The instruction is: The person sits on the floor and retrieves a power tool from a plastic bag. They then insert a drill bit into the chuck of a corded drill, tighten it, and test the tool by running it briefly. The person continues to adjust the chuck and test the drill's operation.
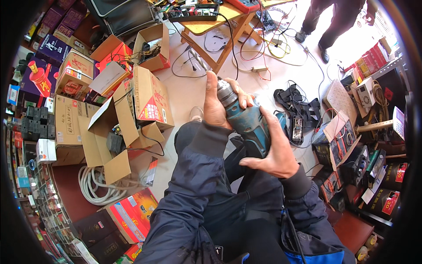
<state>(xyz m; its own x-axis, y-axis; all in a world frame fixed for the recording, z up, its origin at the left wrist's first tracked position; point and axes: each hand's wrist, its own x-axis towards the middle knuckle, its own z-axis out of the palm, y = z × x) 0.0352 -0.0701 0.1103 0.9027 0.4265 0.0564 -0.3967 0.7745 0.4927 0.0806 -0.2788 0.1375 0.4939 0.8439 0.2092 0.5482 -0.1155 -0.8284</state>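
A worn teal power drill (pixel 251 125) is held above my lap, tilted with its front toward the upper left. Its metal chuck (pixel 227 93) carries a long bit (pixel 200 60). My left hand (pixel 214 108) is closed round the chuck, the thumb along its near side and fingertips showing past it. My right hand (pixel 280 154) grips the rear of the drill's body, thumb on the lower side and fingers along the upper side. The drill's handle is mostly hidden.
Open cardboard boxes (pixel 151 97) and coiled white hose (pixel 94 187) lie on the left. A wooden table (pixel 209 26) stands ahead, with cables (pixel 281 48) on the floor. Another person's legs (pixel 336 20) are at the far right. Black straps (pixel 296 103) lie beyond my right hand, near stacked equipment (pixel 338 141).
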